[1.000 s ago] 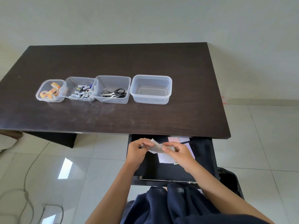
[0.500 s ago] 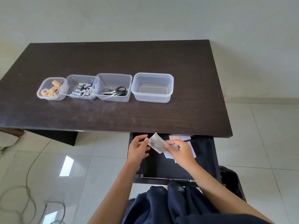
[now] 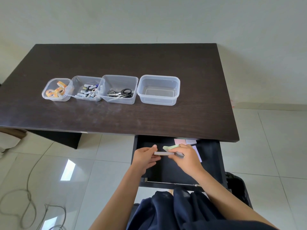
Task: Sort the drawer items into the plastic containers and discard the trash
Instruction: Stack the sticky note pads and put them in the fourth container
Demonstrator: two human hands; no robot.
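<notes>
Over the open black drawer (image 3: pixel 211 163), my left hand (image 3: pixel 144 156) and my right hand (image 3: pixel 186 158) both hold a thin stack of pale paper notes (image 3: pixel 163 153), seen edge-on. A green note (image 3: pixel 169 148) sticks up from my right hand. More pink and lilac notes (image 3: pixel 186 141) lie at the drawer's back. On the dark table (image 3: pixel 124 120) stands a row of clear plastic containers: one with tape rolls (image 3: pixel 56 90), one with batteries (image 3: pixel 85 92), one with scissors (image 3: pixel 120 93), and an empty one (image 3: pixel 159 90).
A black bin (image 3: pixel 237 188) stands on the tiled floor to the right of the drawer. Cables (image 3: pixel 28 205) lie on the floor at the lower left. My dark clothing (image 3: pixel 174 211) fills the bottom centre.
The paper stack has turned from face-up to edge-on and now sits level between both hands. My left hand has closed onto its left end. A green note now shows at my right hand.
</notes>
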